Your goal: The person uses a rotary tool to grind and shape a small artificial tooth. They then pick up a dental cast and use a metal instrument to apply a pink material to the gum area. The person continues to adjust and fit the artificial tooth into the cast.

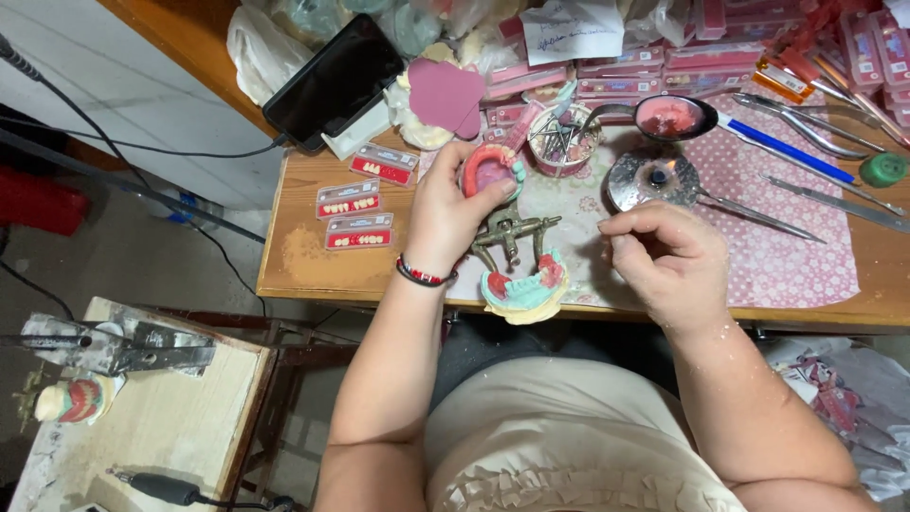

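At the near edge of the wooden counter (294, 265), the person's left hand (445, 213) is wrapped around a pink wax denture base (488, 171), gripping it from the side and holding it raised above a brass-coloured articulator (507, 232). Just below that hand, on the counter's front lip, sits a plaster jaw model (526, 289) with green and red wax on it. The right hand (668, 256) is curled into a loose fist with the fingertips pinched together; whether something small sits between them I cannot tell. Just beyond the right hand burns a small flame on a round metal burner (654, 180), and a little farther off lies a spoon (673, 116) filled with pink wax. Beyond the left hand stands a small cup of burs (564, 140). To the outer side of the left hand lie three flat cards of artificial teeth (355, 213), and past them a dark phone (334, 81) leans on a stand.
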